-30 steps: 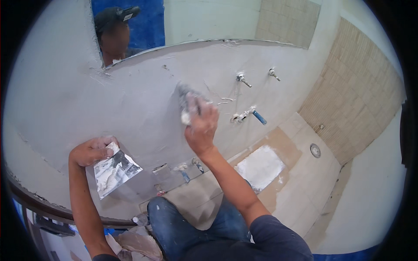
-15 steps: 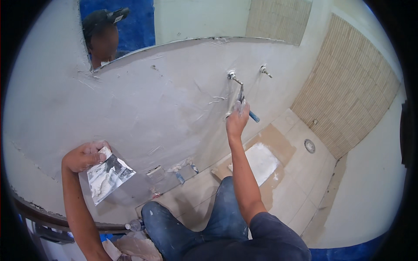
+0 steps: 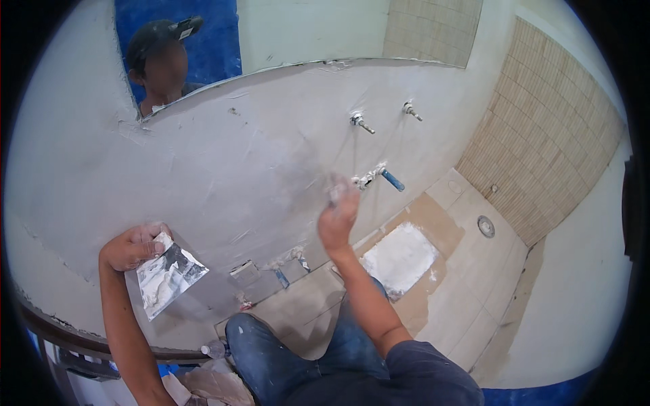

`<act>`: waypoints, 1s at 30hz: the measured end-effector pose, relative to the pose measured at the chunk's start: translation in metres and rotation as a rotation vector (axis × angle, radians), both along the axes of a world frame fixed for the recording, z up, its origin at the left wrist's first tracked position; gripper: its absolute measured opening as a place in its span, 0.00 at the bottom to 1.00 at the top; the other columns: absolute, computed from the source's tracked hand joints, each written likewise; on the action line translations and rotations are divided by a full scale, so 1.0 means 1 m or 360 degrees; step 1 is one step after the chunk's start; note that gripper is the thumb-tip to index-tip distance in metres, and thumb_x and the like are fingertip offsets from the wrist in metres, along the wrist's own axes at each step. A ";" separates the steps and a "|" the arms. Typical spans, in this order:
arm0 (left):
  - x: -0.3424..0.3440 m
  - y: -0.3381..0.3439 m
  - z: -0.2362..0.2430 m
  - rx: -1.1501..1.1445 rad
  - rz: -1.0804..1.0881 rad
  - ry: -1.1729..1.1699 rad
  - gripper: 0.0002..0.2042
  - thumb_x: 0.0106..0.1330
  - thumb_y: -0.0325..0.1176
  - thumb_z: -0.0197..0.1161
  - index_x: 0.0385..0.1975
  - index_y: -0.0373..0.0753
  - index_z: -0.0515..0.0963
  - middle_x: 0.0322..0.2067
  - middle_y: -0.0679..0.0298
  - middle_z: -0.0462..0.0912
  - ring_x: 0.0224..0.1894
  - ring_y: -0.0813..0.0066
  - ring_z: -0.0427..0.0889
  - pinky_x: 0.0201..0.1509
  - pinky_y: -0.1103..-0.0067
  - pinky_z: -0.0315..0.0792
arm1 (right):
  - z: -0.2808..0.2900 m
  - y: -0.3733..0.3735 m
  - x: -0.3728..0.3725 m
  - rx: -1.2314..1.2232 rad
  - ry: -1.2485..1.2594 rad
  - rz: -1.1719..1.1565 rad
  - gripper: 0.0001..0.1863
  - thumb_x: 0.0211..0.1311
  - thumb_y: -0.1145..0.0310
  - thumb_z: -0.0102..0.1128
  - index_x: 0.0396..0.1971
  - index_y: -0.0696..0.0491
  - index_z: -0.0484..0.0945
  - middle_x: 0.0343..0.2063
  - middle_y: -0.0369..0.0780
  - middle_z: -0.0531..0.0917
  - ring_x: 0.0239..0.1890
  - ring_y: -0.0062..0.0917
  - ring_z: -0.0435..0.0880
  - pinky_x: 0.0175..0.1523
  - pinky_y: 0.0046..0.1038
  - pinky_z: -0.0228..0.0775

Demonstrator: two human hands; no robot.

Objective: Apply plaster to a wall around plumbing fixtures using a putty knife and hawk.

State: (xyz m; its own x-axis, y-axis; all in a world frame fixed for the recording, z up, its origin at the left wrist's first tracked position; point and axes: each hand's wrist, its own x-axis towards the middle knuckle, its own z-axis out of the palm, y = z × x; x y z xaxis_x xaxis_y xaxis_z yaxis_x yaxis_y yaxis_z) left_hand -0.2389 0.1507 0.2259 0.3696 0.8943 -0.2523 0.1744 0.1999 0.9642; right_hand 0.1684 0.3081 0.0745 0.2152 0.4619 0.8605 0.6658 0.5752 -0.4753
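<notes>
I'm looking at someone at work against a smeared grey wall (image 3: pixel 223 176), under a mirror (image 3: pixel 318 30) whose top runs out of sight. In the glass is the person's reflection in a dark cap (image 3: pixel 159 37); a small pale patch on something at the cap's front could be a label, but from here it is too small to read.

Well below the mirror's lower left corner, the left hand (image 3: pixel 135 247) has its fingers closed on the upper corner of a shiny metal plate (image 3: pixel 168 279), tilted and loaded with white paste (image 3: pixel 159 279). The fingers cover that corner, and I cannot tell whether the plate touches the wall.

The right hand (image 3: pixel 338 216) is up below the mirror's middle, a little to the right, and badly blurred. Something greyish smudges into its fingers; I can't tell how far open they are or what they have hold of.

Beneath the mirror's right half, two metal stems (image 3: pixel 363 124) poke out of the wall, with a blue pipe stub (image 3: pixel 393 180) lower down. Farther below on that side, a white-coated slab (image 3: pixel 403 254) lies on the floor, its near edge partly behind the knee. Far below the mirror's left end, a clear bottle (image 3: pixel 214 349) is half hidden by the jeans, and a crumpled brownish bag (image 3: pixel 220 384) is cut off by the lower edge of view.
</notes>
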 end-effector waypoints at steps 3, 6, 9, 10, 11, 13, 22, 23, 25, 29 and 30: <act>0.006 0.000 0.003 -0.0054 -0.0025 -0.0054 0.12 0.69 0.34 0.69 0.43 0.34 0.76 0.35 0.64 0.84 0.35 0.79 0.83 0.39 0.80 0.76 | 0.013 0.033 0.033 -0.0044 0.0322 0.0066 0.21 0.65 0.81 0.54 0.58 0.61 0.77 0.53 0.52 0.79 0.55 0.51 0.75 0.62 0.47 0.66; 0.007 0.001 0.002 -0.0041 -0.0038 -0.0057 0.12 0.68 0.34 0.69 0.43 0.34 0.76 0.35 0.64 0.84 0.35 0.80 0.83 0.39 0.80 0.76 | 0.024 0.055 0.043 0.0006 0.0408 -0.0040 0.14 0.75 0.72 0.52 0.53 0.64 0.77 0.49 0.52 0.79 0.54 0.47 0.76 0.62 0.42 0.65; 0.004 0.001 0.001 -0.0008 -0.0002 0.0002 0.12 0.68 0.34 0.69 0.43 0.34 0.76 0.35 0.65 0.84 0.35 0.79 0.83 0.39 0.80 0.76 | 0.029 0.060 0.030 -0.0167 0.0507 0.0025 0.18 0.74 0.73 0.51 0.58 0.62 0.77 0.53 0.51 0.78 0.57 0.49 0.74 0.64 0.44 0.64; 0.004 0.002 0.000 0.0007 -0.0016 0.0008 0.12 0.68 0.34 0.69 0.43 0.34 0.76 0.35 0.64 0.84 0.35 0.79 0.83 0.39 0.80 0.76 | 0.026 0.059 0.017 -0.0107 0.0431 -0.0064 0.19 0.72 0.74 0.52 0.59 0.62 0.77 0.53 0.51 0.78 0.57 0.49 0.73 0.64 0.44 0.64; 0.004 0.002 0.000 0.0021 -0.0028 0.0015 0.13 0.69 0.34 0.69 0.43 0.34 0.76 0.35 0.64 0.84 0.35 0.79 0.83 0.39 0.80 0.76 | 0.025 0.056 0.004 -0.0048 0.0356 -0.0151 0.20 0.69 0.75 0.52 0.59 0.61 0.77 0.54 0.50 0.78 0.57 0.49 0.73 0.64 0.44 0.64; 0.004 0.001 0.000 0.0009 -0.0020 -0.0004 0.13 0.69 0.34 0.69 0.43 0.33 0.76 0.35 0.64 0.84 0.35 0.79 0.83 0.38 0.80 0.76 | 0.019 0.031 -0.018 0.0135 0.0064 -0.0116 0.26 0.61 0.80 0.53 0.61 0.60 0.76 0.53 0.50 0.78 0.57 0.49 0.73 0.64 0.44 0.64; 0.004 -0.002 -0.001 0.0011 -0.0005 0.0007 0.13 0.69 0.35 0.69 0.44 0.33 0.76 0.35 0.64 0.84 0.35 0.80 0.82 0.38 0.80 0.75 | 0.057 0.016 0.010 0.0184 0.0037 0.0024 0.34 0.53 0.86 0.53 0.65 0.58 0.75 0.52 0.50 0.77 0.54 0.47 0.74 0.60 0.44 0.65; 0.005 -0.003 0.001 0.0025 0.0013 -0.0007 0.13 0.68 0.35 0.69 0.43 0.33 0.76 0.35 0.64 0.84 0.35 0.80 0.82 0.38 0.80 0.75 | 0.065 0.023 0.009 0.0206 0.0084 -0.0024 0.34 0.54 0.85 0.53 0.66 0.58 0.75 0.52 0.50 0.77 0.53 0.47 0.73 0.60 0.44 0.65; 0.004 -0.001 0.002 0.0049 -0.0007 0.0042 0.13 0.68 0.35 0.69 0.43 0.34 0.76 0.35 0.65 0.84 0.35 0.80 0.81 0.38 0.80 0.75 | 0.073 0.037 0.004 0.0189 0.0111 -0.0004 0.34 0.54 0.85 0.52 0.66 0.58 0.74 0.53 0.50 0.77 0.54 0.48 0.73 0.60 0.44 0.65; 0.002 -0.001 0.000 0.0106 -0.0031 0.0096 0.12 0.68 0.35 0.69 0.42 0.35 0.77 0.34 0.65 0.83 0.35 0.81 0.81 0.38 0.81 0.74 | 0.068 0.027 -0.029 0.0140 0.0118 -0.0046 0.35 0.54 0.84 0.53 0.67 0.57 0.73 0.56 0.50 0.75 0.55 0.48 0.72 0.61 0.43 0.65; 0.003 -0.002 0.001 0.0105 -0.0028 0.0094 0.12 0.68 0.35 0.69 0.42 0.35 0.77 0.34 0.65 0.83 0.35 0.81 0.81 0.38 0.81 0.74 | 0.064 0.017 -0.043 0.0142 0.0065 -0.0024 0.35 0.54 0.83 0.54 0.67 0.56 0.73 0.58 0.49 0.75 0.56 0.47 0.72 0.61 0.43 0.65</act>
